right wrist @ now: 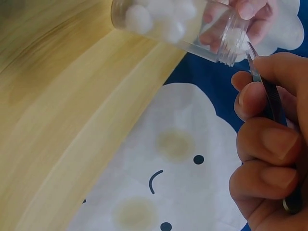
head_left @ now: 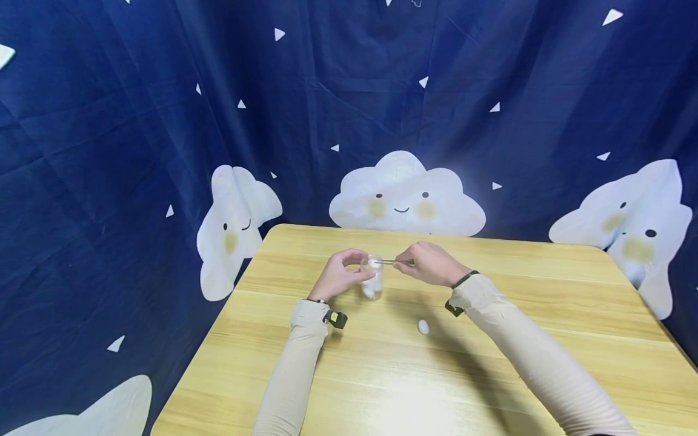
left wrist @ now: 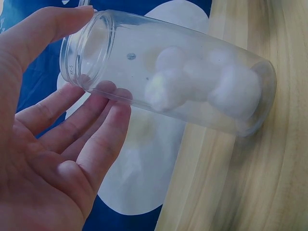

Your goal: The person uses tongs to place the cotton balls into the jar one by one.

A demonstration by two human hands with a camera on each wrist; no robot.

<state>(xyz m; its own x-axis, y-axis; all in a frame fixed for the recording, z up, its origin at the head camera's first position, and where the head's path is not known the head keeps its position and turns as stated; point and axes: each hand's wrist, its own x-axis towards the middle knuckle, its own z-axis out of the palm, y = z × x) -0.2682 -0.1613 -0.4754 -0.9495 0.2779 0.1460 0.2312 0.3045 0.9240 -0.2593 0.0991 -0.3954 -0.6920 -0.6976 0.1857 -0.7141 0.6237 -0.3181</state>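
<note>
My left hand (head_left: 337, 277) holds a clear plastic jar (left wrist: 130, 38) near its rim, thumb on one side and fingers on the other. Several white cotton balls (left wrist: 236, 91) lie in the bottom of the jar, which stands on the table. Tweezers (right wrist: 270, 96) are pinched in my right hand (head_left: 433, 264), their tips at the jar's mouth. A white cotton ball (right wrist: 235, 39) shows just inside the mouth, by the tweezer tips. Nearer to me, a single cotton ball (head_left: 423, 327) rests on the table, below my right wrist.
The wooden table (head_left: 256, 363) ends at a far edge just beyond the hands. Behind it hangs a dark blue curtain (head_left: 371, 109) with white clouds and triangles. Each wrist carries a strap with a small black camera (head_left: 338, 319).
</note>
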